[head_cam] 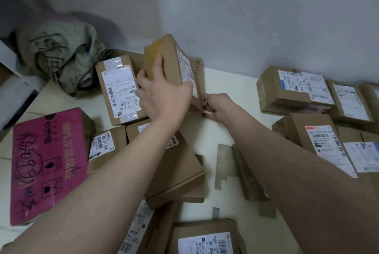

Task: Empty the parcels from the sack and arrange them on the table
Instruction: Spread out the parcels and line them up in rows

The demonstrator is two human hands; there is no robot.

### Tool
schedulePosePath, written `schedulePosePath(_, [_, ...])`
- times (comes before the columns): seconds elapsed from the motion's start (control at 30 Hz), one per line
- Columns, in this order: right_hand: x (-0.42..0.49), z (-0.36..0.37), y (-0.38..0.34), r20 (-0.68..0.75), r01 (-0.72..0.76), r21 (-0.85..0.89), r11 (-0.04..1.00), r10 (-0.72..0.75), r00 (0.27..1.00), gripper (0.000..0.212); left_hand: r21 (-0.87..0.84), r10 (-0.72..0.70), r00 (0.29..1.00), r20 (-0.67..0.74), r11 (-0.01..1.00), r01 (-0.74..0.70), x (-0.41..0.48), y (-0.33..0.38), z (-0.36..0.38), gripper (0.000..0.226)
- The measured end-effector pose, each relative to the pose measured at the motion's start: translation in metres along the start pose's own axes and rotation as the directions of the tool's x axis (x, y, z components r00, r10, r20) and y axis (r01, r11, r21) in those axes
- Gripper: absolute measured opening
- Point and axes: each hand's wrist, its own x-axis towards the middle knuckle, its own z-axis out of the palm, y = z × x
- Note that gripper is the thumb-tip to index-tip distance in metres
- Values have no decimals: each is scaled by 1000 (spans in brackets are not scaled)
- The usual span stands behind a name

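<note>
**Parcel held on edge at the frame's centre, ready to be placed**

The parcel (174,65), a brown carton with yellow tape on one face and a label on another, stands tilted up on its edge just above the middle of the frame, close to the wall. The left hand (164,93) wraps its upper side, fingers (158,63) spread over the taped face and thumb on the label side. The right hand (217,106) pinches the lower right corner, its fingers curled narrow.

To set it down well, it likely wants lowering label-up onto the bare strip of tabletop (221,85) to the right, with the right hand steadying the corner until it lies flat. The labelled box (121,89) touching its left side could be nudged, so tip away from it. The crumpled sack (61,59) lies at upper left, looking empty.
</note>
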Motion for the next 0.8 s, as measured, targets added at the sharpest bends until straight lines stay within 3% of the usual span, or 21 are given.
schedulePosePath(0.1, [4,-4,1,15,-6,23,1000,6,1000,7,48,-5,1000,4,999,5,6,1,0,83])
schedulePosePath(0.2, [6,-4,-4,74,-50,118,992,41,996,15,11,-60,998,19,998,60,6,-9,1,82])
schedulePosePath(0.3, [1,-4,-11,105,-98,189,977,79,991,6,-18,-66,997,26,998,66,8,-13,-1,83])
schedulePosePath(0.43, [-8,3,-11,124,-140,64,988,132,984,16,-28,-74,996,45,997,75,9,-18,-3,83])
schedulePosePath(0.5, [-15,6,-14,33,-20,24,1000,19,999,13,-48,-99,992,81,994,103,9,-18,-1,83])
schedulePosePath(0.57, [-19,-3,-18,-207,133,-145,980,-161,965,42,-86,-114,985,129,988,126,7,-16,4,84])
schedulePosePath(0.63, [-24,-22,-18,-381,159,-583,797,-441,813,54,-201,-103,972,211,969,146,4,-16,14,84])
schedulePosePath(0.7, [-32,-41,-13,-327,79,-863,499,-670,667,53,-276,-105,940,325,940,200,1,-14,27,86])
schedulePosePath(0.73, [-34,-49,-8,-267,48,-918,393,-703,659,54,-239,-119,919,376,946,220,-1,-15,35,87])
schedulePosePath(0.8, [-33,-63,4,-156,36,-957,289,-614,774,57,-119,-162,890,425,965,233,-3,-17,47,87])
